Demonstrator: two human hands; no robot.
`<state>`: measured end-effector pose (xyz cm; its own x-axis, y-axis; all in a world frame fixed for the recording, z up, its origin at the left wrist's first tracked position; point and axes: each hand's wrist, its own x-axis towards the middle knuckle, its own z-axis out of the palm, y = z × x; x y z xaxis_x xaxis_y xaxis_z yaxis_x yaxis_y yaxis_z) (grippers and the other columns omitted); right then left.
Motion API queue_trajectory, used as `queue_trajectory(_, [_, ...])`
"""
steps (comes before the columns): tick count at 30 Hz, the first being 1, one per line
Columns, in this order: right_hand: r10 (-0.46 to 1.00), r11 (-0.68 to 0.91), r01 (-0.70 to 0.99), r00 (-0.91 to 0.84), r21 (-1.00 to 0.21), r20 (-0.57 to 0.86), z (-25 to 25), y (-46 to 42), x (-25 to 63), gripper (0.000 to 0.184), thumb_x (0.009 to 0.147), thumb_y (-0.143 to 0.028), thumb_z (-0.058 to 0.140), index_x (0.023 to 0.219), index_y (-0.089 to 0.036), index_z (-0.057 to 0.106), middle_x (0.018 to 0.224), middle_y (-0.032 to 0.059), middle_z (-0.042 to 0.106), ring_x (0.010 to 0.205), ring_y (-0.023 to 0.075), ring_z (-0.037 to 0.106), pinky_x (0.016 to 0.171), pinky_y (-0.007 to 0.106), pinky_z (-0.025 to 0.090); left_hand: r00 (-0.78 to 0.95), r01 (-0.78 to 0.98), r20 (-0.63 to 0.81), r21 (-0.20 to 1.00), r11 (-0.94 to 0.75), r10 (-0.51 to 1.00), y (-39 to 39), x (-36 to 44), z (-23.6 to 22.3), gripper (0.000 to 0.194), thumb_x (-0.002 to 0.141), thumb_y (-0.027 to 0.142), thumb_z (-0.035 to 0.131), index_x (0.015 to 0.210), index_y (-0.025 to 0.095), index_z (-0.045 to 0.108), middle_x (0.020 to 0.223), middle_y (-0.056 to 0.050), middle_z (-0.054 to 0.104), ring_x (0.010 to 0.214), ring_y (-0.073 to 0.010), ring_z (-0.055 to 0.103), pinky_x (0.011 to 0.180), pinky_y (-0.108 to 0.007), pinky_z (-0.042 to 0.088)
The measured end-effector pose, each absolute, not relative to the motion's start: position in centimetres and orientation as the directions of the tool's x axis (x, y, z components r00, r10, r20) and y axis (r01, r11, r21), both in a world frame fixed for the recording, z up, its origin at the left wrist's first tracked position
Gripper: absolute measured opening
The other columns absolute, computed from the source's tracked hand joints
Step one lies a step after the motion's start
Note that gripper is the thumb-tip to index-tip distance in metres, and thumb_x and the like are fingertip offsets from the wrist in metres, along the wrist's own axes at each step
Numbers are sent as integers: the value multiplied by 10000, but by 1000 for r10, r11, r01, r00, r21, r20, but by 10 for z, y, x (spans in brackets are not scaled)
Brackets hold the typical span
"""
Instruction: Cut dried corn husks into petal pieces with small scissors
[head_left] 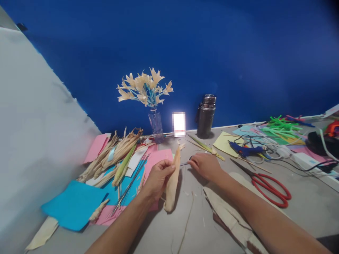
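Observation:
Pinched between the thumb and fingers of my left hand (159, 176) is a pale dried corn husk (173, 183), standing lengthwise above the table. My right hand (203, 165) is closed around a thin metal tool (183, 163); its tip points left at the husk's edge, and the fist hides its handle. Whether the tip touches the husk I cannot tell. Just behind the husk lie small pale scraps (181, 145). A wide dried piece of husk or bark (230, 215) lies under my right forearm.
Red-handled scissors (272, 187) lie at right, near a blue glue gun (245, 150) with cables. Bundled dried husks (119, 151) and coloured paper (75, 203) cover the left. Behind stand a bottle (156, 125) of husk flowers (145, 86) and a dark flask (206, 118).

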<state>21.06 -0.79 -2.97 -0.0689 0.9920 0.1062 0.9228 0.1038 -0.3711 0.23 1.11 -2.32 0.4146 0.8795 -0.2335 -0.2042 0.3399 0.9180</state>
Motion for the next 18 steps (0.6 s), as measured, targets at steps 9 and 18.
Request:
queue_trajectory(9, [968,241,499,-66,-832,241,-33,-16,177,344,883,-349,516,584,-183,477,561,-41,451,563,113,427,528,225,295,394,-71,-177,972,222,902,-3,10,-28,269,688,286,774,691,166,534,592,63,508,513,-67,420,519,-195,325])
queue_trajectory(18, [975,223,442,-84,-869,207,-32,-23,172,467,924,-471,459,553,-198,382,544,-52,333,544,108,356,518,241,254,504,-108,-142,968,225,852,6,6,-30,275,714,338,792,721,148,593,646,17,569,587,-96,499,578,-212,367])
